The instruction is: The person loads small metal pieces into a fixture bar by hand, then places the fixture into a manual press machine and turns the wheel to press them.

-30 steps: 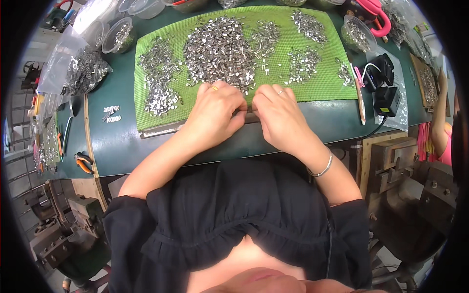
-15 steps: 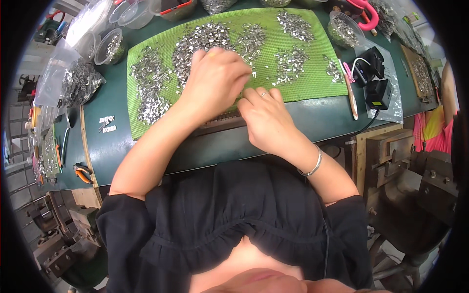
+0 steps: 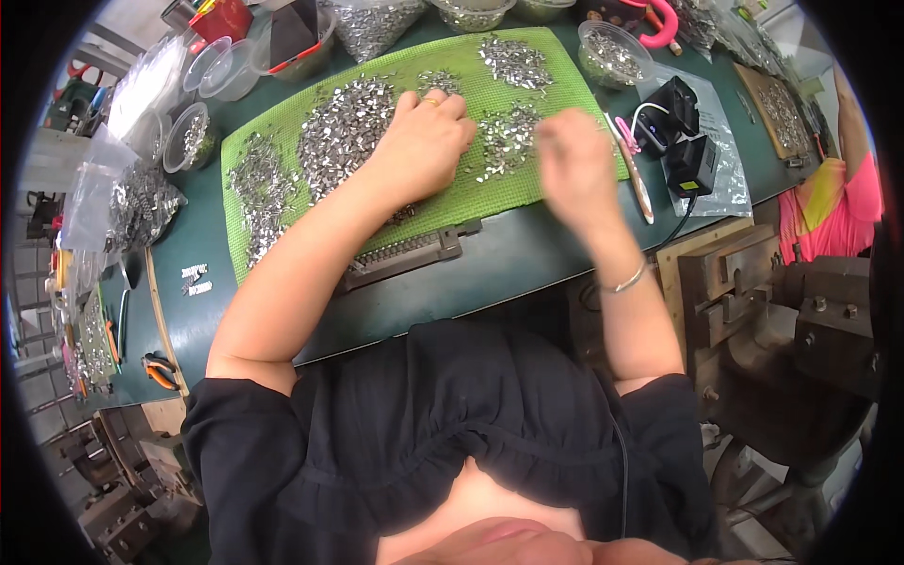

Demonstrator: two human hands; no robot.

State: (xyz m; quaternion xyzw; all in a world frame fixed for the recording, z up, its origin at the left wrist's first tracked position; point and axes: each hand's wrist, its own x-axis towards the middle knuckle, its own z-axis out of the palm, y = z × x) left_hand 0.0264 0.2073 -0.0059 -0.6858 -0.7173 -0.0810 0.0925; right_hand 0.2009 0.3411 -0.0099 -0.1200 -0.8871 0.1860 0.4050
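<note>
A green workbench (image 3: 508,264) bears 1 green mat (image 3: 471,193) in the head view. The right hand (image 3: 576,165), blurred, has just left the 1 slotted metal bar (image 3: 411,254) at the mat's near edge, uncovering it. The left hand (image 3: 428,141) curls mid-mat; what either grips, I cannot tell. At least 5 piles of metal pieces (image 3: 347,121) dot the mat.

No legible lettering or numbers

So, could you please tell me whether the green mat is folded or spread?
Spread: the mat lies opened out on the table, with separate heaps of metal bits across it.
</note>
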